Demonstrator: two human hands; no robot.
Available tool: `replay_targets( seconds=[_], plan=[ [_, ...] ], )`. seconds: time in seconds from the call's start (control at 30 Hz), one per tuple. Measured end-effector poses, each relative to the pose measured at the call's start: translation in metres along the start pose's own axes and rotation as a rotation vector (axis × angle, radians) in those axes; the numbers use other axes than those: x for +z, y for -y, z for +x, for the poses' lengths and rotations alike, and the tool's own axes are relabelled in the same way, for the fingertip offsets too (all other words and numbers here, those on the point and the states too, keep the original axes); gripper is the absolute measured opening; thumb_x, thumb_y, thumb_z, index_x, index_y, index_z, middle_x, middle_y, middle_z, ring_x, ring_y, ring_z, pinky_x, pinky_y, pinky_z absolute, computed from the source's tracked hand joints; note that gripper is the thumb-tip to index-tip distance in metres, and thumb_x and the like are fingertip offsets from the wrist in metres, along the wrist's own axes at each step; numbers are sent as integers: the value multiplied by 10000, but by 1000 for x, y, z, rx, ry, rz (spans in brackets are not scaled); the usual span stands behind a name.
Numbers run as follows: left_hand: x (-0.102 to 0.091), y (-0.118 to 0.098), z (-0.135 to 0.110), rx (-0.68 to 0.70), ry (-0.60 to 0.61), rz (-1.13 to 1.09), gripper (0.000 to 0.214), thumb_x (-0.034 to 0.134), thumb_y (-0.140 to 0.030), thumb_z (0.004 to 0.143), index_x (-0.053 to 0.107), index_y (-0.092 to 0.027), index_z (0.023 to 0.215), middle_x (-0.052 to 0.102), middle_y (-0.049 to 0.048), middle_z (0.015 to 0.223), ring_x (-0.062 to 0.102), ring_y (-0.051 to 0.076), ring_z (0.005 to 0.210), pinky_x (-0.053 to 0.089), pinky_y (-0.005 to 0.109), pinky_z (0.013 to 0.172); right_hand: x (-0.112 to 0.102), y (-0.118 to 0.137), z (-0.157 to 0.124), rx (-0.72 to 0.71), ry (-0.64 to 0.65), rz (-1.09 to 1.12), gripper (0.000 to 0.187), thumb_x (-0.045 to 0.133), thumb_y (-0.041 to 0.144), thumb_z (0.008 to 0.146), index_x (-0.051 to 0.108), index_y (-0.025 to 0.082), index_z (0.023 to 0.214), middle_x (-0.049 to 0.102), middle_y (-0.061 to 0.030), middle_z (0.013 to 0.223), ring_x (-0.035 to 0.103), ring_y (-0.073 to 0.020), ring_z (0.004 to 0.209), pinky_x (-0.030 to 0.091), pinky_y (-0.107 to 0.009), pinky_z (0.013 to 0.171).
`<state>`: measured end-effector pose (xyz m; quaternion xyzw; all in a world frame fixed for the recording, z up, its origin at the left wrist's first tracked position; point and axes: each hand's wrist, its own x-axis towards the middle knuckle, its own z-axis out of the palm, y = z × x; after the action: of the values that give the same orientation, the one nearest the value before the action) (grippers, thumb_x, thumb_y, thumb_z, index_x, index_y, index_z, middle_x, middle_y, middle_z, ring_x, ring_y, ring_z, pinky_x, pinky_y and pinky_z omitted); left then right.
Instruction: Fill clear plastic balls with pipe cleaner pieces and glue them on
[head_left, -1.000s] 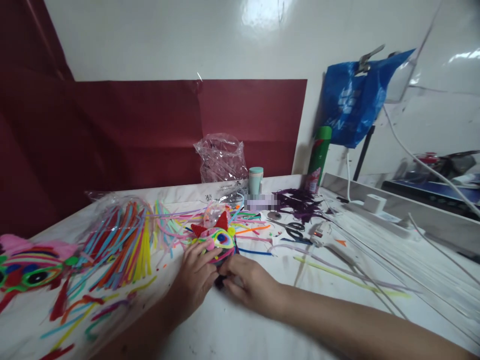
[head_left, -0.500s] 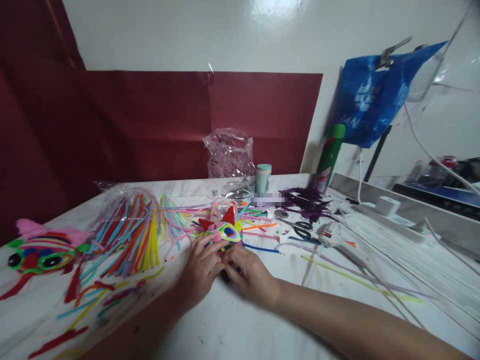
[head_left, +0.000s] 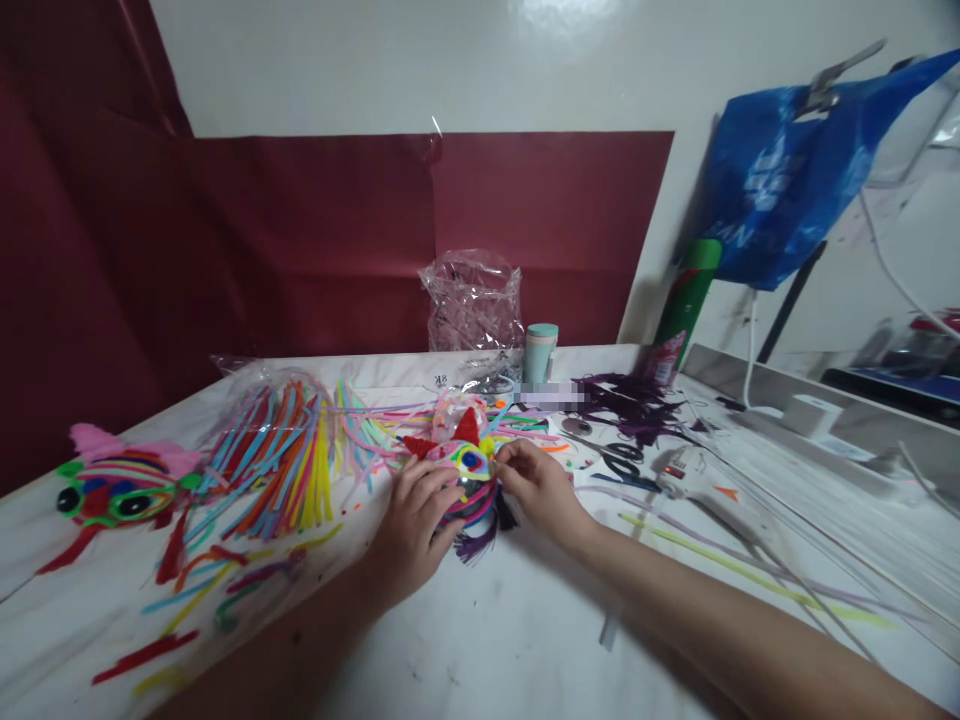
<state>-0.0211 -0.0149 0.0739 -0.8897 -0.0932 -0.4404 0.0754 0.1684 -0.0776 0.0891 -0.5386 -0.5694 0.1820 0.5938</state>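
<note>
A small pipe-cleaner figure (head_left: 466,462) with red ears, a blue-and-yellow eye and a purple tail sits on the white table (head_left: 495,650). My left hand (head_left: 415,525) is wrapped round its left side and holds it. Its right edge is pinched by the fingers of my right hand (head_left: 538,490). A spread of coloured pipe cleaners (head_left: 270,460) lies just left of my hands.
A finished pink and green pipe-cleaner mask (head_left: 120,487) lies at the far left. Behind the figure stand a crumpled clear bag (head_left: 474,305) and a teal cup (head_left: 540,350). Scissors (head_left: 619,460), a glue gun (head_left: 694,480), purple scraps (head_left: 622,405), a green can (head_left: 682,310) and white rods (head_left: 825,520) lie right.
My right hand has lifted from the figure's base to pinch its right edge. The figure has tipped up, showing its purple tail. The view has shifted left.
</note>
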Motion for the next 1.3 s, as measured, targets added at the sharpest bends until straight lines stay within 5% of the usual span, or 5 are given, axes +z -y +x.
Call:
replay_targets(
  seconds=[0.27, 0.97, 1.3],
  plan=[
    [-2, -4, 2, 74, 69, -11, 247, 524, -96, 838, 516, -174, 1072, 573, 100, 1165, 415, 254, 1224, 405, 462, 1010, 1, 13, -5, -154, 43, -128, 72, 496, 220, 805, 504, 198, 736, 519, -3, 719, 489, -143, 655, 412, -269, 610],
    [-3, -11, 4, 157, 77, 16, 268, 538, -64, 819, 559, -191, 1053, 609, 54, 1163, 442, 239, 1197, 367, 485, 1033, -4, 17, -8, -291, 27, -363, 108, 492, 151, 796, 523, 201, 706, 554, -21, 712, 519, -138, 627, 422, -249, 576],
    [1, -7, 0, 190, 72, -9, 291, 528, -40, 815, 560, -197, 1057, 626, 44, 1150, 431, 228, 1211, 332, 499, 1047, -6, 13, 2, 92, 132, -51, 64, 528, 219, 674, 493, 191, 629, 508, 40, 586, 466, -104, 538, 377, -233, 532]
  ],
)
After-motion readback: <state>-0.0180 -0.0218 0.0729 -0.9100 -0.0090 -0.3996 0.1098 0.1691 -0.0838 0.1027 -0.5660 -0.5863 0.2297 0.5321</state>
